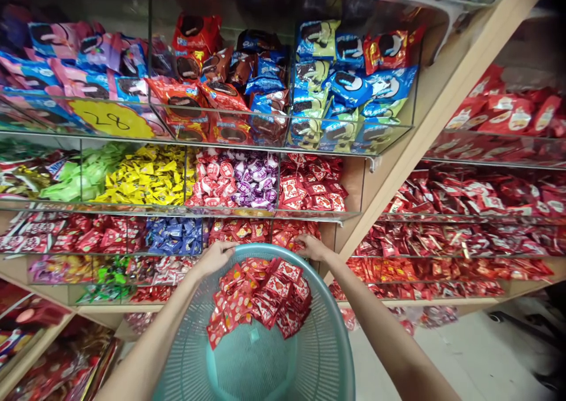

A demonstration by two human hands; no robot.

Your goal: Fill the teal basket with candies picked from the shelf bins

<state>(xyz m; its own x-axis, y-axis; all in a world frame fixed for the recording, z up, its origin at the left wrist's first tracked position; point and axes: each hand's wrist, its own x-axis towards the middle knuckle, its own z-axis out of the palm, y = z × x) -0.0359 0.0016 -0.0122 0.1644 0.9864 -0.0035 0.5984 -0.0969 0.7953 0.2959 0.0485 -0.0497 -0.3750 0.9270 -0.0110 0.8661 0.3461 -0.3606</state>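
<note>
Teal plastic mesh basket (252,365) is facing open toward whoever's holding it, and red candy packets (263,292) are lying heaped inside, kinda crowding its far edge. The person's left hand (216,258) is grasping the rim toward the far left, right hand (313,248) gripping it toward the far right. From where I'm standing, a wooden shelf unit (446,105) is rising just beyond, with yellow-wrapped candies (145,177) sitting left of purple twist-wrapped ones (257,174).
</note>
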